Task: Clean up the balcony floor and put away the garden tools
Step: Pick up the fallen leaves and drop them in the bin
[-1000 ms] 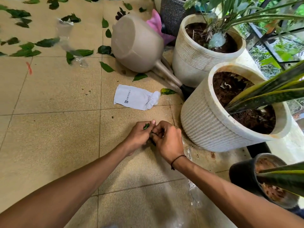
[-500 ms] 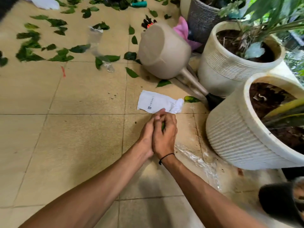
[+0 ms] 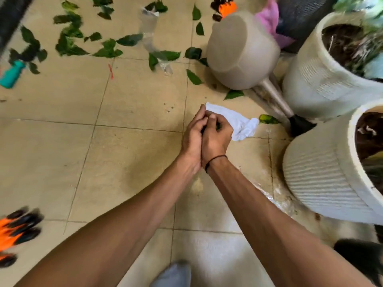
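My left hand (image 3: 192, 135) and my right hand (image 3: 216, 137) are pressed together above the tiled floor (image 3: 128, 154), cupped round small green leaf pieces that show between the fingers. Just beyond them lies a crumpled white paper (image 3: 238, 123). Green leaves (image 3: 107, 49) are scattered over the far tiles. A beige watering can (image 3: 242, 50) lies on its side, its black spout tip (image 3: 299, 125) between the pots. An orange and black glove (image 3: 17, 228) lies at the left edge; another (image 3: 224, 7) sits at the top.
Two white ribbed plant pots (image 3: 319, 83) (image 3: 317, 177) stand at the right, with a dark pot (image 3: 360, 255) at the bottom right. A clear plastic wrapper (image 3: 150, 32) lies among the leaves, a teal object (image 3: 11, 74) at the far left, a pink cloth (image 3: 269, 19) behind the can.
Both hands came up off the floor beside the near pot and closed together round the leaf pieces. The view has swung left and back, bringing the glove and teal object into sight.
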